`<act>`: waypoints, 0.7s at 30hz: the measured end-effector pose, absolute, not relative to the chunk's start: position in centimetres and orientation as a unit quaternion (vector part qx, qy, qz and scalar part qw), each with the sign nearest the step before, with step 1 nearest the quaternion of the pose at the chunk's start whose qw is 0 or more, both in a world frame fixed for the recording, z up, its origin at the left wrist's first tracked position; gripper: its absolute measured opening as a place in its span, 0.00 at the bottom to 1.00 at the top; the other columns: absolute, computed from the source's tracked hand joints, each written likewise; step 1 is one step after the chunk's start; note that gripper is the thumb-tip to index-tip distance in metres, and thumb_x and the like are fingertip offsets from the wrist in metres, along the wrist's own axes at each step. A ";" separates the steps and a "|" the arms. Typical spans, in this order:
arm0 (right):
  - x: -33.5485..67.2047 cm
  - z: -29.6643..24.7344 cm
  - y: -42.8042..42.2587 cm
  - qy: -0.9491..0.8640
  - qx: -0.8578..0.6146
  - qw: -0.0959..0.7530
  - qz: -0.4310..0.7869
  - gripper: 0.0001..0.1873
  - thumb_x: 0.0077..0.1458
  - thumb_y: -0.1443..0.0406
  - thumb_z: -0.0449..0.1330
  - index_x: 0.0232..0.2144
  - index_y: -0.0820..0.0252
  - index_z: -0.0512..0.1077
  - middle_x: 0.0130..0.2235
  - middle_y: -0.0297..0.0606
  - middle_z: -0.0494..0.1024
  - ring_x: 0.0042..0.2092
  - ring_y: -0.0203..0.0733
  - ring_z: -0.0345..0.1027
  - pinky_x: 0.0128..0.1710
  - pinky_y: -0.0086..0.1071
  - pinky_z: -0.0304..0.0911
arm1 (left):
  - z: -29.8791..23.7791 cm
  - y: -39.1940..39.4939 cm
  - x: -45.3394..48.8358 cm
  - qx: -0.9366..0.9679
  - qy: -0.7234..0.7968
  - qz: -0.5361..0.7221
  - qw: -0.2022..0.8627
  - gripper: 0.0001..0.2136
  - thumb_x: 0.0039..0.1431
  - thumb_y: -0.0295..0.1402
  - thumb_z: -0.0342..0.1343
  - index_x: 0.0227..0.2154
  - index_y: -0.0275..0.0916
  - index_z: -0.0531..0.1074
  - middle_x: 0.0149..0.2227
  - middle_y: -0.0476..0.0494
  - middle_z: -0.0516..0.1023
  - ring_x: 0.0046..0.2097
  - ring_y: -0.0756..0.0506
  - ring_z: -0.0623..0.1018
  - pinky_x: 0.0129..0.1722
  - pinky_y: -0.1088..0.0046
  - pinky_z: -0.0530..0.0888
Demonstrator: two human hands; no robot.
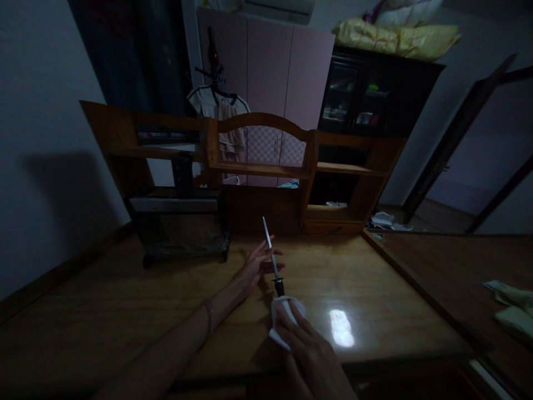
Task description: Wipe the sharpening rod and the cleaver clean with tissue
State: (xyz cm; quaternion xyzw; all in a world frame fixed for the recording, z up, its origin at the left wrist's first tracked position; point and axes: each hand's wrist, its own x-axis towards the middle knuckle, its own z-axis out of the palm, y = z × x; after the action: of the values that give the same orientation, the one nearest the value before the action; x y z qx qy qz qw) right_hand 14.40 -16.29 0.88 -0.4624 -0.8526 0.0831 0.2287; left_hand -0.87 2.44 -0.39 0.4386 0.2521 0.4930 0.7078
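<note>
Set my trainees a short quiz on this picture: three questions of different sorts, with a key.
1. True or false: the right hand is on a white cloth at the handle end of the tool.

2. What lies on top of the black cabinet?
A. A row of books
B. Yellow bundles
C. A red lamp

3. Short answer: which hand is nearer the tool's tip?

Key
1. True.
2. B.
3. The left hand.
</note>
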 end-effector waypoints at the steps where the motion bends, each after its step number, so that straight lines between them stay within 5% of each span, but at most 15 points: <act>1: 14.6 0.7 -16.4 -0.851 -0.458 0.240 0.091 0.33 0.54 0.76 0.49 0.62 0.53 0.54 0.64 0.34 0.52 0.66 0.47 0.35 0.61 0.46 0.51 | -0.4 2.5 -0.9 0.440 0.254 0.492 0.707 0.28 0.56 0.34 0.57 0.59 0.48 0.57 0.45 0.40 0.74 0.32 0.46 0.80 0.33 0.68 0.76; 10: 14.2 -0.2 -15.5 -0.735 -0.533 0.409 0.094 0.33 0.61 0.72 0.43 0.65 0.48 0.40 0.67 0.34 0.44 0.65 0.43 0.38 0.61 0.43 0.51 | -0.5 2.7 -0.9 0.445 0.251 0.492 0.705 0.30 0.56 0.34 0.57 0.61 0.48 0.55 0.44 0.39 0.75 0.32 0.45 0.80 0.34 0.68 0.76; 21: 11.9 -1.5 -13.5 -0.774 -0.526 0.325 0.136 0.39 0.54 0.78 0.45 0.65 0.51 0.41 0.67 0.37 0.39 0.66 0.46 0.38 0.60 0.43 0.54 | -0.7 2.8 -0.9 0.434 0.252 0.486 0.716 0.30 0.56 0.35 0.58 0.60 0.50 0.55 0.46 0.40 0.74 0.33 0.44 0.80 0.30 0.70 0.76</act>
State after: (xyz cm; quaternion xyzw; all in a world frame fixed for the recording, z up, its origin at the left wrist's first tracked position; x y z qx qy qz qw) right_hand 11.86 -13.49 -1.55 -0.5257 -0.7743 0.1361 0.3250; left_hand -0.93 2.84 -0.71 0.4339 0.2518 0.4855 0.7160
